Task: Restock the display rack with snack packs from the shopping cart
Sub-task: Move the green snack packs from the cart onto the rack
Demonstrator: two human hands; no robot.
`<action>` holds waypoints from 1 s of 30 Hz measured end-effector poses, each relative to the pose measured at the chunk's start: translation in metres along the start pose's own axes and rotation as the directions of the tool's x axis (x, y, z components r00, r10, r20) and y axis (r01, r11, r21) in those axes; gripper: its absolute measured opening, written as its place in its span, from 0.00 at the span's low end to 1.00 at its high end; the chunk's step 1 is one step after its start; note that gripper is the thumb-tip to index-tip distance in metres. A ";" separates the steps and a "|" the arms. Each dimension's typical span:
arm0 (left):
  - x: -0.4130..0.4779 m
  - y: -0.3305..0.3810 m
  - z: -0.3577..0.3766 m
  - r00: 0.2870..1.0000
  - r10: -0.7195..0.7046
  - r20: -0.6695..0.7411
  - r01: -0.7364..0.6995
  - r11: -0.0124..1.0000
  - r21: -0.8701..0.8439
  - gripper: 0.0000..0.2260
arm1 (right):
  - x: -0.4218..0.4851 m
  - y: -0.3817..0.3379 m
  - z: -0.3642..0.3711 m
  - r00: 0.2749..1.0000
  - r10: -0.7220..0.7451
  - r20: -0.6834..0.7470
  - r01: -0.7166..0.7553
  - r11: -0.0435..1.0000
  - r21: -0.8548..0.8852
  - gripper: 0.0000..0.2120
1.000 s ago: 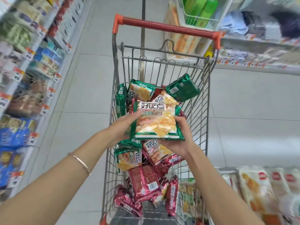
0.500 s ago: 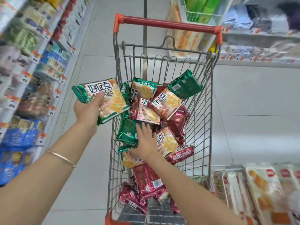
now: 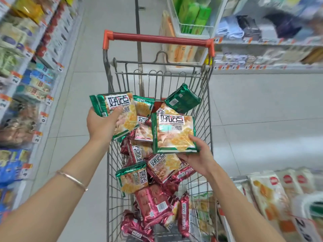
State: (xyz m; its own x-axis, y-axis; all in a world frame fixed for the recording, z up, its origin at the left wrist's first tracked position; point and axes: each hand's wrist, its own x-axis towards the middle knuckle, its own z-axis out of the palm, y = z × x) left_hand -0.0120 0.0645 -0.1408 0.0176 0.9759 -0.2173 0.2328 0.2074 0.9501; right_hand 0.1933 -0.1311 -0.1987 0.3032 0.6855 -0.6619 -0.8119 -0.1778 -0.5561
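Observation:
A wire shopping cart (image 3: 206, 105) with a red handle stands in the aisle in front of me, holding several green and red snack packs (image 3: 153, 205). My left hand (image 3: 101, 124) grips one green snack pack (image 3: 120, 112) at the cart's left rim. My right hand (image 3: 199, 158) holds a second green snack pack (image 3: 174, 135) by its lower right corner, lifted above the pile inside the cart.
Stocked shelves with price tags (image 3: 21, 105) line the left side of the aisle. A rack of pale snack bags (image 3: 272, 194) sits at the lower right. More shelving (image 3: 262, 42) and a wire basket of green packs (image 3: 190, 16) stand beyond the cart. Pale floor tiles lie between.
My left hand carried its pack out to the left and has come back toward the cart's rim. My right hand reached into the pile and lifted out a second green pack.

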 end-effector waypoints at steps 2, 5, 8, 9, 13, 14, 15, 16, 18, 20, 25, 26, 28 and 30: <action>-0.015 0.008 0.017 0.982 -0.023 0.186 0.014 0.999 0.048 0.22 | -0.017 -0.013 -0.004 0.999 -0.037 -0.001 0.037 0.997 0.063 0.22; -0.048 0.031 0.049 0.875 -0.201 0.441 0.135 0.975 0.178 0.51 | -0.044 -0.031 -0.004 0.993 -0.113 0.038 0.110 0.992 0.070 0.19; -0.082 0.049 0.079 0.748 -0.295 0.595 0.179 0.952 0.247 0.45 | -0.075 -0.044 -0.006 0.978 -0.209 0.022 0.210 0.976 -0.050 0.17; -0.094 0.054 0.090 0.689 -0.322 0.650 0.197 0.945 0.260 0.48 | -0.086 -0.047 -0.010 0.969 -0.248 -0.006 0.247 0.964 -0.102 0.18; -0.143 0.078 0.132 0.537 -0.233 0.811 0.221 0.966 0.131 0.40 | -0.136 -0.060 -0.046 0.906 -0.391 -0.160 0.367 0.916 -0.160 0.40; -0.160 0.089 0.142 0.484 -0.196 0.853 0.213 0.972 0.102 0.37 | -0.153 -0.066 -0.057 0.890 -0.419 -0.180 0.394 0.905 -0.161 0.42; -0.178 0.097 0.153 0.432 -0.164 0.887 0.181 0.979 0.093 0.40 | -0.170 -0.071 -0.069 0.869 -0.453 -0.200 0.424 0.889 -0.173 0.43; -0.195 0.103 0.164 0.372 -0.147 0.917 0.163 0.982 0.092 0.42 | -0.188 -0.077 -0.081 0.843 -0.488 -0.227 0.452 0.871 -0.193 0.43; -0.230 0.113 0.184 0.196 -0.136 0.971 0.150 0.983 0.108 0.39 | -0.227 -0.087 -0.104 0.788 -0.535 -0.304 0.484 0.844 -0.230 0.44; -0.264 0.122 0.204 0.082 -0.179 0.980 0.139 0.976 0.167 0.36 | -0.264 -0.096 -0.126 0.741 -0.546 -0.391 0.488 0.838 -0.246 0.45; -0.354 0.144 0.243 -0.039 -0.182 0.983 -0.081 0.981 0.178 0.24 | -0.352 -0.105 -0.167 0.623 -0.590 -0.513 0.524 0.802 -0.287 0.30; -0.369 0.147 0.249 -0.077 -0.188 0.979 -0.133 0.975 0.177 0.25 | -0.368 -0.105 -0.175 0.610 -0.600 -0.517 0.536 0.793 -0.288 0.24; -0.402 0.151 0.261 -0.170 -0.183 0.968 -0.203 0.968 0.147 0.31 | -0.397 -0.102 -0.186 0.557 -0.618 -0.554 0.545 0.776 -0.318 0.15; -0.429 0.152 0.275 -0.236 -0.165 0.958 -0.259 0.961 0.101 0.33 | -0.415 -0.100 -0.205 0.495 -0.635 -0.593 0.578 0.750 -0.321 0.09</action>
State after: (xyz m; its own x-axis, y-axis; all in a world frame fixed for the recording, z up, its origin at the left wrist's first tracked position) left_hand 0.2834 -0.3410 0.0356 0.8887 -0.3292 -0.3192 0.3176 -0.0600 0.9463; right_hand 0.2512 -0.5426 0.0282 0.9616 0.0333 -0.2723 -0.2735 0.0360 -0.9612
